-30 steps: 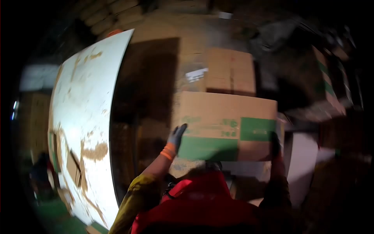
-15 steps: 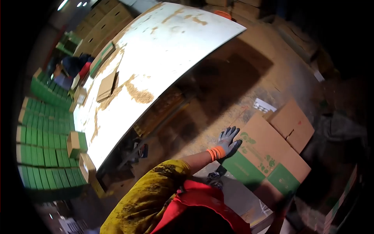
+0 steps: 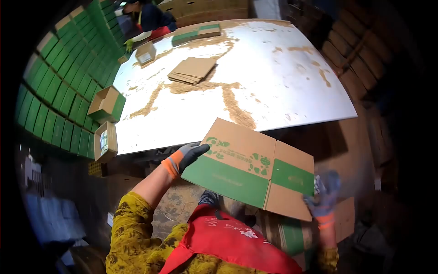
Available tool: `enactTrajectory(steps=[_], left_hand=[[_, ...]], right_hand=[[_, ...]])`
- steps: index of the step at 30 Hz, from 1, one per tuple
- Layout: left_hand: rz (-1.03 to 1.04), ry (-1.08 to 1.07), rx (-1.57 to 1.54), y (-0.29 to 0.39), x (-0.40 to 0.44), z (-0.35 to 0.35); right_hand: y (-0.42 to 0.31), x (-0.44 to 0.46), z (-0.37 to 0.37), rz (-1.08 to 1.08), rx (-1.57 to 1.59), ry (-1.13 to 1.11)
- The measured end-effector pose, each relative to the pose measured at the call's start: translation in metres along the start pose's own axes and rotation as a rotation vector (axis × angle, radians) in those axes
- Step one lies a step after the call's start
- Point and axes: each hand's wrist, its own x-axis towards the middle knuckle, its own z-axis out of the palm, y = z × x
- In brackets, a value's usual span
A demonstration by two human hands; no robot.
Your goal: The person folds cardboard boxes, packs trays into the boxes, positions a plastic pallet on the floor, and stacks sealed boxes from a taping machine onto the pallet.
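Note:
A flattened cardboard box point(image 3: 244, 166), brown with green panels and printed fruit shapes, hangs tilted in front of my body. My left hand point(image 3: 189, 157), in a grey and black glove with an orange cuff, grips its left edge. At the box's right edge is my right hand point(image 3: 325, 196), gloved alike and blurred by motion, its fingers apart; whether it touches the edge is unclear. Beyond the box, a stack of flat cardboard pieces point(image 3: 194, 70) lies on the white table point(image 3: 283, 91).
Green boxes point(image 3: 59, 98) are stacked high at the left. Open cartons point(image 3: 107, 104) stand at the table's left edge, and a green and brown carton point(image 3: 196, 34) lies at its far side. Another person point(image 3: 153, 20) is at the far left corner.
The view has swung left, bringing the table in front of me. The flat box has come along, now with my left hand gripping its edge, where the fingers were spread before.

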Motion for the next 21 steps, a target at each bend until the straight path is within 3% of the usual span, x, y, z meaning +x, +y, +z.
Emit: enactTrajectory(steps=[3, 6, 10, 13, 14, 15, 17, 19, 20, 21], left_hand=[[0.05, 0.058, -0.036, 0.049, 0.009, -0.049], [0.038, 0.024, -0.194, 0.09, 0.029, -0.093], [-0.052, -0.152, -0.379, 0.158, 0.095, -0.189], [-0.011, -0.103, -0.377, 0.203, 0.141, -0.228], [0.121, -0.123, -0.498, 0.192, 0.192, -0.265], [0.042, -0.217, -0.772, 0.221, 0.193, -0.259], [0.261, -0.084, -0.613, 0.221, 0.242, -0.306], [0.325, 0.798, -0.378, 0.177, 0.331, -0.38], [0.189, 0.855, -0.417, 0.168, 0.343, -0.407], [0.133, 0.965, -0.557, 0.166, 0.351, -0.407]], right_hand=[[-0.039, 0.107, 0.054, -0.452, 0.109, -0.259], [-0.037, 0.154, 0.072, -0.406, 0.22, -0.339], [-0.047, 0.246, 0.085, -0.419, -0.014, -0.168], [-0.086, 0.316, 0.086, -0.446, 0.03, -0.275], [-0.093, 0.331, 0.094, -0.378, 0.089, -0.163], [-0.091, 0.339, 0.109, -0.231, 0.187, -0.109], [-0.073, 0.349, 0.157, 0.045, 0.36, 0.009], [-0.058, 0.367, 0.206, 0.284, 0.543, 0.182], [-0.047, 0.39, 0.237, 0.367, 0.932, 0.294], [-0.03, 0.415, 0.253, 0.245, 0.3, 0.114]])
